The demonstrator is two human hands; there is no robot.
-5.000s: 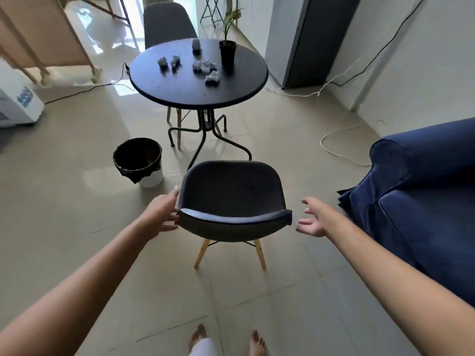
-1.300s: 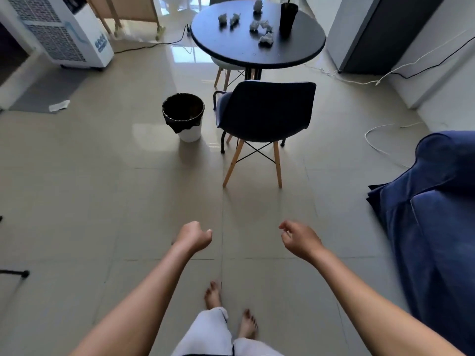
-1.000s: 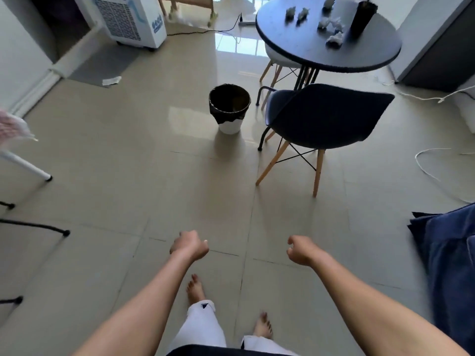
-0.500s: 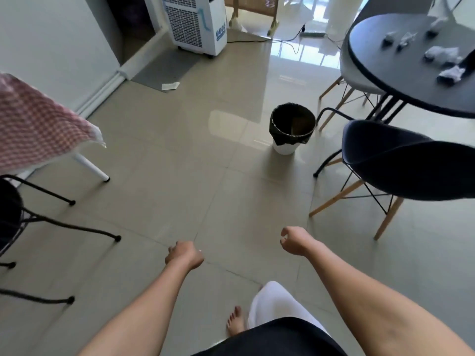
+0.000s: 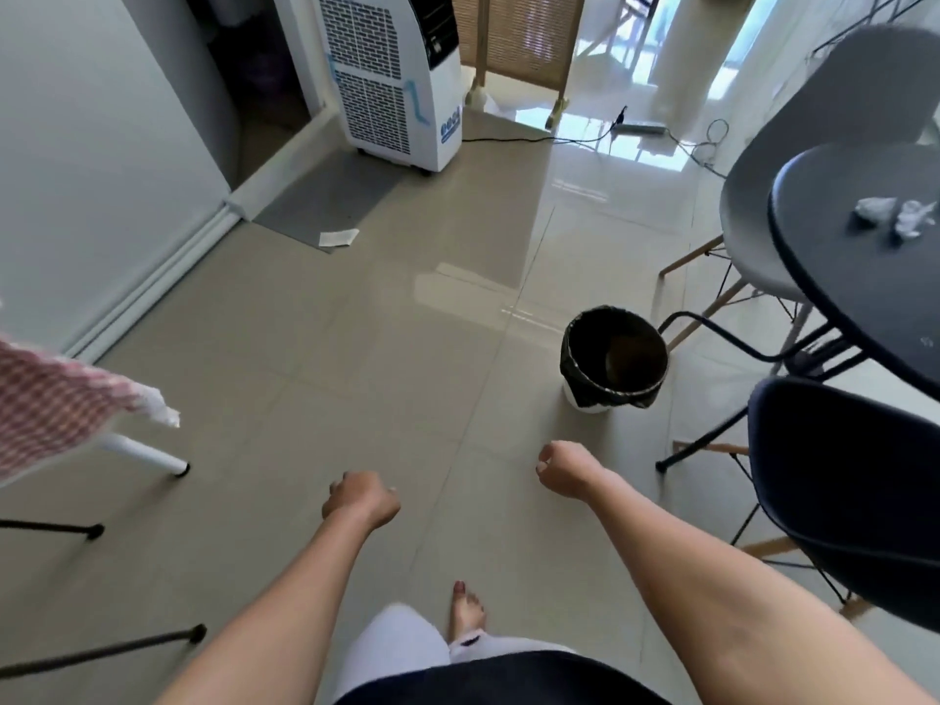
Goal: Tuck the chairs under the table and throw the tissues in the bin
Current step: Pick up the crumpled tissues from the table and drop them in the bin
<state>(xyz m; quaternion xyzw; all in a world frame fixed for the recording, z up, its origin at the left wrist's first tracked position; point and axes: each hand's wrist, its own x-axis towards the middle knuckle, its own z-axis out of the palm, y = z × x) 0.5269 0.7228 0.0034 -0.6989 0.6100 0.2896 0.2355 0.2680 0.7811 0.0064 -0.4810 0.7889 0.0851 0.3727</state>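
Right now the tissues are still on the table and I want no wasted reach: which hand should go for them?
Probably the right hand: the tissues and table lie on its side. The left hand would cross over. Both hands are empty.

Seen from the head camera I was monitoring: both forearms were bare to the lower edge of the frame, with no sleeves, watch or bands in sight. The left hand (image 5: 362, 498) and right hand (image 5: 563, 469) carried no rings that I could make out. A dark garment (image 5: 503, 679) filled the bottom centre, above light, whitish trousers (image 5: 394, 646). One bare foot (image 5: 465, 610) showed at lower centre; its toenails appeared painted red, though blur made that uncertain.
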